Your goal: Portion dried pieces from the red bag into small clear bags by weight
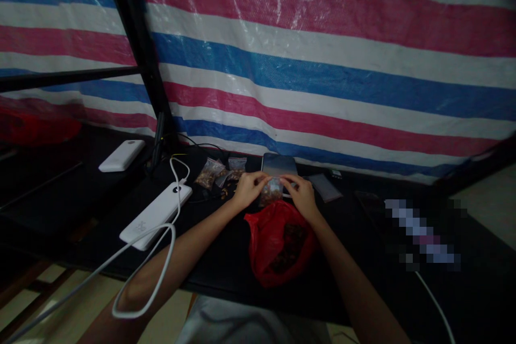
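Observation:
Between my two hands is a small clear plastic bag (272, 190) with brownish pieces in its lower part. My left hand (252, 188) pinches its top edge at the left, and my right hand (298, 189) pinches the same edge at the right. Just below them a red plastic bag (262, 247) lies with its mouth spread, dark brown pieces showing inside. Left of my left hand lie several filled clear bags (208, 173) and a few loose pieces (226, 191). Flat on the table to the right of my right hand is another clear bag (325, 188), seemingly unfilled.
A grey flat device (279, 164) sits behind my hands. At the left, a white power bank (155, 216) has a white cable (174, 247) looping over my left forearm. Another white power bank (122, 156) lies farther left. A striped sheet (322, 64) hangs behind the black table (217, 258).

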`<state>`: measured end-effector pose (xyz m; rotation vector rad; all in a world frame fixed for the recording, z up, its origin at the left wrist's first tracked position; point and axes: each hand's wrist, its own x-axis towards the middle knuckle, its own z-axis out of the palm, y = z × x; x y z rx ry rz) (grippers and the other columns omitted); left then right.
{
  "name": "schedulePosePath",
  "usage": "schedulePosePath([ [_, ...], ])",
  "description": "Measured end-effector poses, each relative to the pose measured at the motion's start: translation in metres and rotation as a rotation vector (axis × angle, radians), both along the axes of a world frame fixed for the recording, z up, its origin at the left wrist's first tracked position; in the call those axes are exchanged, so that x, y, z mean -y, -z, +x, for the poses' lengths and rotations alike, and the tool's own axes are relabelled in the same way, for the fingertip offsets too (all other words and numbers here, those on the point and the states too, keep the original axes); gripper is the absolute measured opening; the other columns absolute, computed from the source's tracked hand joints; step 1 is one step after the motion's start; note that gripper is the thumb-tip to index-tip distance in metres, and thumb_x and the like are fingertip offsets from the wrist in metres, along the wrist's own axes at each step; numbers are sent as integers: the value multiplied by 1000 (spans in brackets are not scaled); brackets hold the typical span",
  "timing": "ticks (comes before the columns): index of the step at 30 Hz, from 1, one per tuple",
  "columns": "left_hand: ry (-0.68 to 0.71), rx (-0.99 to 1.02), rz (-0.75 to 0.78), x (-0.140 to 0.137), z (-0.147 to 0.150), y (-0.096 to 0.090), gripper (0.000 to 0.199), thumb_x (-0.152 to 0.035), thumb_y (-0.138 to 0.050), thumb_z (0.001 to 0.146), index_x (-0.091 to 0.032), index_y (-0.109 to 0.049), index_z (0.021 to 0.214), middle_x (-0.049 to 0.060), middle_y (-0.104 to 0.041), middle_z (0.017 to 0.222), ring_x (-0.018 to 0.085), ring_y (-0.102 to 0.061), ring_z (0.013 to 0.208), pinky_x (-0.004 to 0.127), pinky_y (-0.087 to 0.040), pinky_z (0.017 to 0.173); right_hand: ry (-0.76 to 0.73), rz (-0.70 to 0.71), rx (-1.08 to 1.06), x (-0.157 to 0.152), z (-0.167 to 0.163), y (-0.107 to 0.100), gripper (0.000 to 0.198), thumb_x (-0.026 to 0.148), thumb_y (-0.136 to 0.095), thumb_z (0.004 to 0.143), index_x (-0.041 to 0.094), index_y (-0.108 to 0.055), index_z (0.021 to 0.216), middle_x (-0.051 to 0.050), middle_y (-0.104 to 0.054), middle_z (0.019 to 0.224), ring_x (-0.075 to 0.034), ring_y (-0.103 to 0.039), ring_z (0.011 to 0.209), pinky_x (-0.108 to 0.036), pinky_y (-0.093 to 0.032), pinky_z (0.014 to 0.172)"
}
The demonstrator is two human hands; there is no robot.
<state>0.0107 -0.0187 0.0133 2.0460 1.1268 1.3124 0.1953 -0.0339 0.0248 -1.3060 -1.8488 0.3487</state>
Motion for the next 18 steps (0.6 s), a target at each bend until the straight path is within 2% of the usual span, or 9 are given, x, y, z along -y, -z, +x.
schedulePosePath([
  [2,-134,139,-35,-13,-14,-5,33,-43,-51,82,-15,-70,81,3,-68,69,14,-59,59,22,-41,57,77,22,-88,-5,11,-3,34,43,-43,86,22,-64,102,-3,-70,89,-18,-62,78,-29,-44,71],
  [4,-298,195,-50,-26,-35,-10,35,-45,-53,81,-15,-70,84,4,-69,72,17,-61,63,23,-43,59,241,64,-97,-10,29,-5,35,41,-39,87,21,-62,106,-4,-69,91,-20,-61,81,-31,-44,75],
  [6,-503,81,-50,-37,-58,-12,35,-46,-52,81,-17,-70,88,7,-70,78,20,-63,72,26,-43,64,446,77,15,-15,51,-3,32,36,-41,86,21,-63,103,-7,-68,97,-22,-59,89,-35,-43,79],
  [8,-667,-113,-80,-43,-76,-11,34,-45,-51,82,-19,-69,91,9,-70,84,25,-63,79,30,-42,69,574,17,235,-18,70,3,30,29,-43,84,20,-64,104,-11,-64,107,-26,-56,99,-38,-42,82],
  [10,-730,-269,-70,-45,-85,-8,31,-41,-50,84,-19,-67,98,12,-68,94,28,-60,90,34,-41,75,607,-74,433,-19,83,13,28,26,-49,81,18,-65,102,-16,-62,111,-29,-56,101,-41,-43,80],
  [12,-778,-323,-21,-45,-86,-5,34,-37,-50,84,-18,-60,110,13,-65,105,30,-54,100,38,-39,82,599,-146,528,-19,89,22,23,25,-55,78,15,-67,95,-19,-64,104,-31,-60,95,-42,-45,75],
  [15,-883,-264,30,-41,-80,-6,37,-34,-46,87,-17,-51,119,13,-61,112,31,-49,105,42,-35,87,604,-179,541,-18,89,29,18,26,-59,76,15,-68,87,-19,-68,89,-30,-64,83,-41,-46,70],
  [18,-896,-202,58,-36,-76,-11,30,-29,-41,88,-18,-52,114,11,-60,111,28,-49,104,40,-34,88,623,-184,524,-18,88,26,18,26,-59,77,15,-70,85,-19,-68,82,-29,-65,79,-40,-47,69],
])
